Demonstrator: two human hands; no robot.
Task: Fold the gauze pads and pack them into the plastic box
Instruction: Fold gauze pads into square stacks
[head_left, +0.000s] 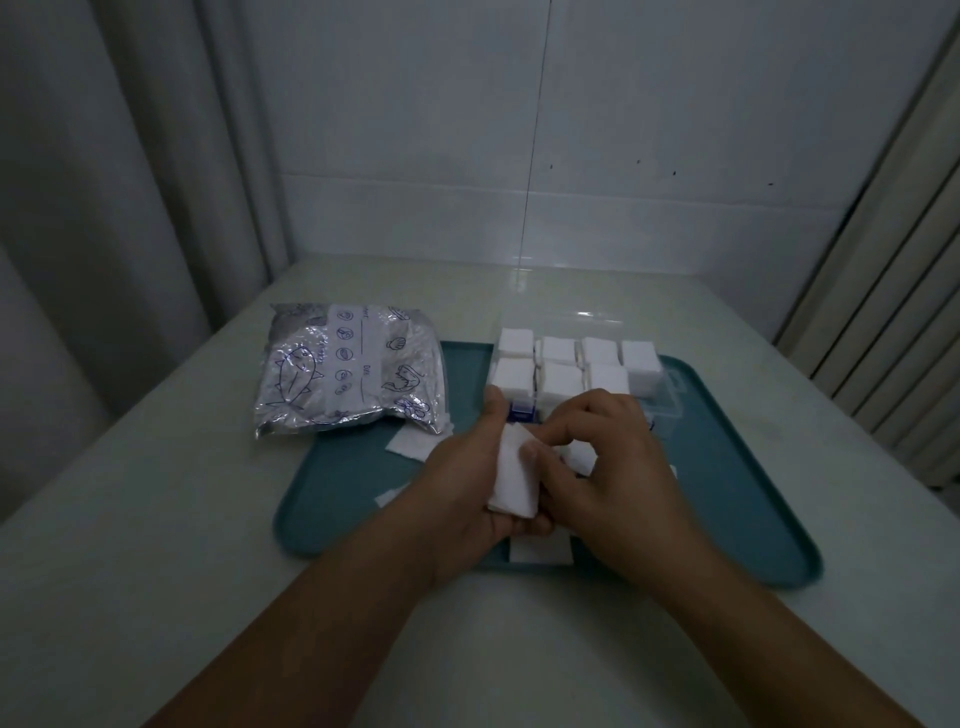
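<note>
left hand (467, 483) cups gauze pad (514, 475), thumb up; right hand (608, 467) pinches it, fingers curled | plastic box (576, 369) at tray (363, 493) far edge, holding folded pads

Gauze pad (511, 480) soft, matt; box (670, 395) clear plastic; bag (348, 371) glossy, perhaps plastic.

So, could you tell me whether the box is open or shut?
Open: the box shows stacked pads uncovered, its clear lid lying back behind.
</note>
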